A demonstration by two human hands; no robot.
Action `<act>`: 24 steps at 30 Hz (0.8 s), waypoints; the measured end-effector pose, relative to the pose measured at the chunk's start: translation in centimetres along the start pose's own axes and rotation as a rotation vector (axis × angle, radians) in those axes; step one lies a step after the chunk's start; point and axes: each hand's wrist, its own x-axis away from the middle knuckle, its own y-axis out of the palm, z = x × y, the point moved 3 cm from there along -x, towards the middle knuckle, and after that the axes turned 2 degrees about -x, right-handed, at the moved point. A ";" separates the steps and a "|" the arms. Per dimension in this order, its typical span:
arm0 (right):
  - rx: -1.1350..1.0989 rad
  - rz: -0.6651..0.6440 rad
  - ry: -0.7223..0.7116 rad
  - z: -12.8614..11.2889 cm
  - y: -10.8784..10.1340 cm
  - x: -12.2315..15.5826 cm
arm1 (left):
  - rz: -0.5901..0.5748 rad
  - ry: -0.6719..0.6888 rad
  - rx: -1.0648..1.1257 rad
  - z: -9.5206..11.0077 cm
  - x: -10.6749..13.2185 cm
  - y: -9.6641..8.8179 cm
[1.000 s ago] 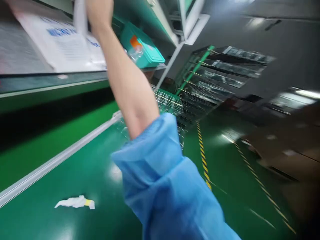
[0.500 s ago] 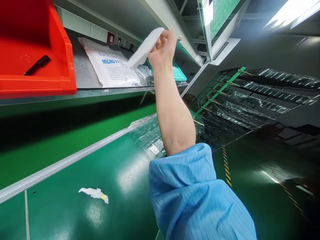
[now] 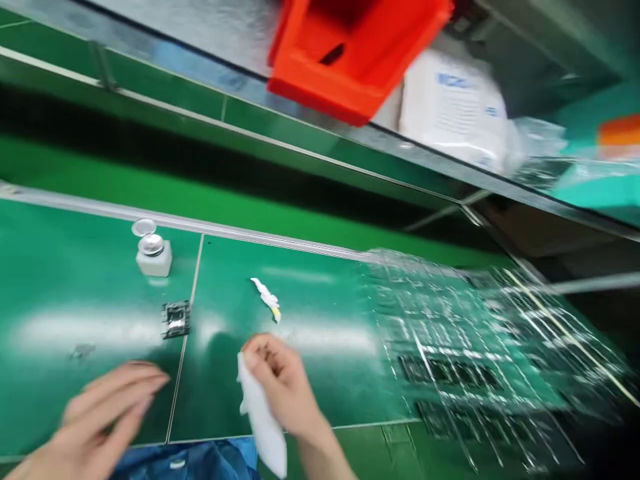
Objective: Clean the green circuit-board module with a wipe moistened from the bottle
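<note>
Bench (image 3: 325,300): glossy green, under a grey shelf (image 3: 200,30).
Red bin (image 3: 320,85): on the shelf, dark slim item (image 3: 332,54) inside.
Clear trays (image 3: 435,303): to your right, some holding dark parts (image 3: 450,372).
White bottle (image 3: 155,262): lid (image 3: 144,228) up, contents hidden.
Your right hand (image 3: 283,383): fingers pinched on a white cloth (image 3: 265,427), above the bench's near edge.
Your left hand (image 3: 103,417): fingers loosely extended, gripping nothing, near a small dark part (image 3: 175,320) on the bench.

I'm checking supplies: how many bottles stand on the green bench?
1: the white bottle, beyond the left hand and black part. Others may stand outside the frame.
</note>
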 end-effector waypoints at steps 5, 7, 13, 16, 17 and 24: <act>-0.007 0.014 0.000 6.8 6.6 1.9 | -0.110 -0.225 0.021 1.0 2.0 5.7; 0.026 0.027 -0.012 7.7 7.3 2.3 | -0.125 -0.383 0.208 0.9 2.1 6.5; 0.018 -0.054 -0.026 8.6 7.6 2.7 | -0.049 -0.610 0.590 0.6 2.1 5.6; -0.182 -0.051 0.071 9.6 8.0 2.7 | 0.007 -0.630 0.582 0.1 2.3 5.0; -0.234 -0.045 0.105 10.0 8.2 2.7 | 0.013 -0.641 0.585 0.0 2.3 4.9; -0.360 0.010 0.212 11.2 8.4 2.2 | -0.076 -0.639 0.488 -0.3 1.9 4.9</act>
